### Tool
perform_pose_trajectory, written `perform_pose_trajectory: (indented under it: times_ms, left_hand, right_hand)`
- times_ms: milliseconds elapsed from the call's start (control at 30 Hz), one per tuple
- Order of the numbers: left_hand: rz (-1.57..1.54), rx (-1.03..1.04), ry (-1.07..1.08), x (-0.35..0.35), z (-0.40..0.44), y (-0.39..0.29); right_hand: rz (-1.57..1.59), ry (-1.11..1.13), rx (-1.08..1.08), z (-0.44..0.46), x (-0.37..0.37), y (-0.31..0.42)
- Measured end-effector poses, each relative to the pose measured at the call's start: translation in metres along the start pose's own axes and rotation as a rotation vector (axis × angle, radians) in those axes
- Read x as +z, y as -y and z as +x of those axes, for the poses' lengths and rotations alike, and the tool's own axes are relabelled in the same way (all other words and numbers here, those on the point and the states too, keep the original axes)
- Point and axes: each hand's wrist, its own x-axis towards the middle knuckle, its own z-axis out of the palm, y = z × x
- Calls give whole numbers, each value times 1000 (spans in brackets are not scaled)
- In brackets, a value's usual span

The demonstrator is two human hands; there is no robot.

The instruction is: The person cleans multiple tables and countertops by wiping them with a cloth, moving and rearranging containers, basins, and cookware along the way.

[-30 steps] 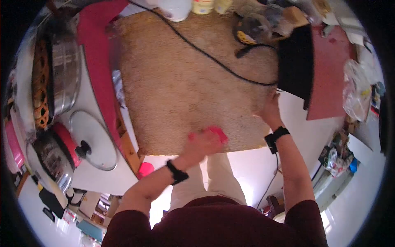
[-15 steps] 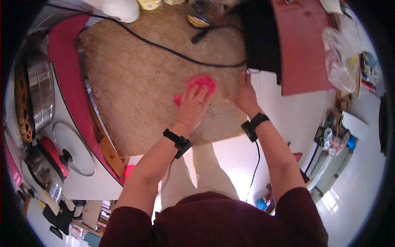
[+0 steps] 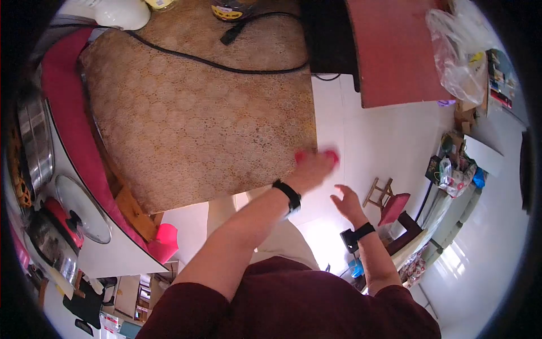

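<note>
My left hand (image 3: 316,171) is closed on a pink-red cloth (image 3: 331,155) at the near right corner of the brown patterned tabletop (image 3: 192,118). Motion blurs the hand and the cloth, and part of the cloth is covered by the fingers. To the right, my right hand (image 3: 349,205) hangs past the tabletop's edge above the floor, empty, with thumb and fingers apart. Both wrists wear black bands.
A black cable (image 3: 220,65) crosses the far part of the tabletop, near a dark jar (image 3: 230,10) and a white container (image 3: 123,13). On the left stand a glass lid (image 3: 84,210) and metal pots. A wooden stool (image 3: 386,199) and a red-topped surface (image 3: 395,56) are at right.
My left hand has moved the cloth from the middle of the tabletop to its near right corner. My right hand has left the tabletop's right edge and come nearer. The view has shifted right.
</note>
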Motion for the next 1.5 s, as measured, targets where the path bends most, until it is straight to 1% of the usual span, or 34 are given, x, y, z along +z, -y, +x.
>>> perform_pose_trajectory:
  times_ms: [67, 100, 133, 167, 200, 300, 333, 367, 400, 467, 500, 533, 600, 633, 667, 733, 800, 867, 933, 967, 1000, 1033, 1067, 1100, 1133, 1200, 1233, 1267, 1300, 1333, 1400, 1433, 1467, 1500]
  left_hand:
    - [-106, 267, 99, 3, -32, -27]
    - [-159, 267, -108, 2, -39, -21]
    - [-207, 260, -314, -1, -51, -5]
    - [-341, 100, -554, -19, -72, 15]
    - [-328, -49, -523, -96, -94, 16]
    - [-832, -376, -623, -169, -168, 133]
    - [-124, -399, -816, -158, -205, 169]
    - [598, -625, -1026, -148, -242, 205]
    - [688, -805, -1042, -119, -248, 210]
    - [472, -905, -897, -22, -207, 164]
    - [223, -828, -802, 26, -181, 129]
    - [-238, -605, -680, 63, -160, 83]
    - [-784, -312, 63, 43, -141, -28]
    - [-393, 125, 214, 49, -133, -42]
    - [-229, 181, -150, 24, -139, -49]
    - [-402, -118, -627, 5, -141, -18]
    - [-175, -221, -759, -61, -195, 57]
    - [108, -672, -984, -79, -274, 135]
    - [89, -757, -1211, -85, -329, 164]
    - [265, -1040, -1124, -74, -347, 173]
    - [484, -1185, -1103, -39, -341, 178]
    - [690, -1342, -1071, -6, -335, 184]
    - [880, -1491, -772, 28, -293, 161]
    - [1077, -1581, -459, 62, -251, 137]
    - [296, -1429, -734, 63, -227, 110]
    - [143, -906, -275, 29, -196, 55]
    - [-111, -453, -714, 23, -212, 35]
    - [-265, -373, -426, 18, -218, 22]
    - [-323, -319, -500, 13, -224, 17]
    - [-300, -342, -542, 4, -236, 15]
    - [-638, -428, -746, -15, -268, 4]
    - [-709, -470, -726, -30, -292, 0]
    - [-693, -483, -773, -39, -321, -5]
    - [-647, -458, -957, -43, -353, -11]
  right_hand:
    - [75, 167, -20, -13, 12, -19]
    - [55, 199, 89, -21, 13, -16]
    - [58, 200, 94, -23, 14, -17]
    - [60, 212, 94, -22, 15, -16]
    - [62, 227, 91, -19, 16, -16]
    - [185, 142, 78, -7, 23, -24]
    - [252, 96, 88, -2, 25, -24]
    - [288, 82, 58, 3, 27, -27]
    - [325, 73, 29, 4, 31, -29]
    - [324, 81, -1, 5, 28, -27]
    - [289, 98, 35, 6, 26, -20]
    - [248, 110, 75, 4, 20, -12]
    - [242, 131, 33, 0, 18, -23]
    - [248, 140, 0, 1, 17, -28]
    - [244, 140, -21, 2, 12, -28]
    - [291, 140, 91, -6, 2, -26]
    - [248, 149, 61, -6, -2, -28]
    - [2, 249, 88, -2, -1, -52]
    - [25, 263, 81, -4, 1, -78]
    - [54, 269, 92, -5, 1, -85]
    - [41, 266, 106, -8, -2, -88]
    - [-37, 184, 22, -13, -7, -78]
    - [27, 176, 28, -16, -5, -86]
    - [-136, 250, 7, -16, -13, -81]
    - [51, 212, -69, -17, -5, -99]
    - [-102, 208, -61, -8, 2, -116]
    - [76, 219, -66, -4, 7, -122]
    - [-63, 269, -136, -1, -1, -100]
    - [-19, 244, -93, 4, 0, -86]
    - [-151, 243, -173, 7, -3, -64]
    - [-222, 227, -236, 13, 1, -43]
    - [-216, 233, -278, 11, 2, -22]
    - [-209, 243, -323, 7, 5, -2]
    - [-140, 263, -307, 5, 9, 8]
